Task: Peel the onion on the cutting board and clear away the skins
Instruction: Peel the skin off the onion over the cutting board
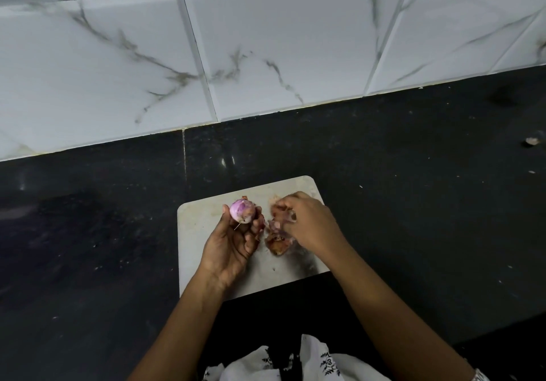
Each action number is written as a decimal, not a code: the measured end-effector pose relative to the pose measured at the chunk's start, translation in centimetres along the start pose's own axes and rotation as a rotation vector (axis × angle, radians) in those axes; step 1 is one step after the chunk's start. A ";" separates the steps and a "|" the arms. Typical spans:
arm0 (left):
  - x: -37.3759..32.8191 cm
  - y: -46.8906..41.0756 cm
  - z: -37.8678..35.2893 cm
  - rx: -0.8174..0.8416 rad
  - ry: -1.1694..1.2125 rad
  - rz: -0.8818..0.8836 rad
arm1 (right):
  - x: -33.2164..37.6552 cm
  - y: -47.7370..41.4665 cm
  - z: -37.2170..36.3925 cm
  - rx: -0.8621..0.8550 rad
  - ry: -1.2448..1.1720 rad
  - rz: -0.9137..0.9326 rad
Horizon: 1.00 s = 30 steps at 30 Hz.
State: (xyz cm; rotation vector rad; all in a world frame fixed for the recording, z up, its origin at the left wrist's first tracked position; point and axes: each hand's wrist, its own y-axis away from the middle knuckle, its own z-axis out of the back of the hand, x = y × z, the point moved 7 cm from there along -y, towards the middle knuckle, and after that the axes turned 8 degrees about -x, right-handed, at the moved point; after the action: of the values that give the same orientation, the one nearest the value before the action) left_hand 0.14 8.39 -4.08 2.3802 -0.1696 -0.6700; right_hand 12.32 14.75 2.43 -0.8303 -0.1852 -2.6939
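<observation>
A small purple onion (pixel 242 210), mostly peeled, sits in the fingertips of my left hand (pixel 233 244), held just above the pale cutting board (pixel 206 221). My right hand (pixel 307 221) is beside it to the right, fingers closed on a clump of papery skins (pixel 282 213). A heap of brown and purple skins (pixel 276 240) lies on the board between and below both hands. A thin root thread hangs from the onion's underside.
The board rests on a dark stone counter (pixel 413 203) speckled with crumbs. A white marbled tile wall (pixel 266 41) rises behind it. One loose scrap (pixel 531 141) lies at the far right of the counter. White patterned cloth (pixel 313 363) shows at the bottom edge.
</observation>
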 end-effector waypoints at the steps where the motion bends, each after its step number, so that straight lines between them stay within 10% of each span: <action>1: 0.1 0.0 0.1 -0.016 -0.018 0.009 | 0.7 0.1 0.8 -0.051 -0.043 0.052; 7: 0.0 0.5 -0.3 -0.102 -0.235 -0.014 | 4.9 0.3 1.6 0.036 -0.207 0.414; 30: -0.3 2.3 -0.7 -0.294 -0.594 -0.056 | 3.2 -1.3 -0.4 0.396 -0.118 0.369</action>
State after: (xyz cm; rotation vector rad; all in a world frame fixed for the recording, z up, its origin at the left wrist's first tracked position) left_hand 0.36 7.04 -2.03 1.8573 -0.2371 -1.3196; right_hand 9.12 15.02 3.87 -0.8062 -0.5186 -2.1680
